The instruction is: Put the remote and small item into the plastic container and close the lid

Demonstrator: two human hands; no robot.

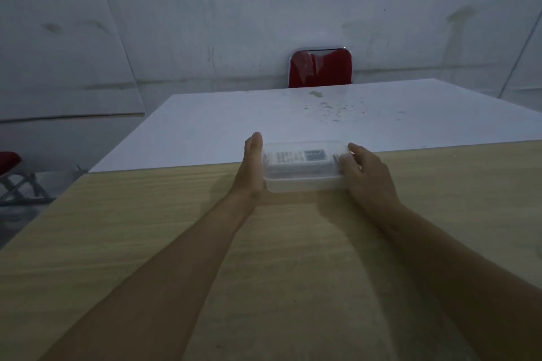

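Head view: the plastic container (303, 167) sits on the wooden desk (146, 243), at the seam where a white board (234, 120) overlies the far part of the surface. Its clear lid (302, 147) is on top and appears level. The remote (296, 157) is visible through the plastic, lying lengthwise inside, keypad and display facing up. The small item cannot be identified; a dark mark near the right end of the container may be it, but the dim light and blur prevent confirmation.

Left hand (252, 167): flat and extended, fingers together, palm pressed against the left end wall of the container. Right hand (366, 173): curled around the right end, fingertips resting on the lid edge. Both hands bracket the box; neither is pinching anything.

Assessment: loading appears finished as regards the remote, and the lid is placed. Whether the lid is fully snapped along all edges cannot be determined. Remaining work, at most, is pressing the rim down and releasing. A red chair (320, 69) stands beyond the desk, well apart.
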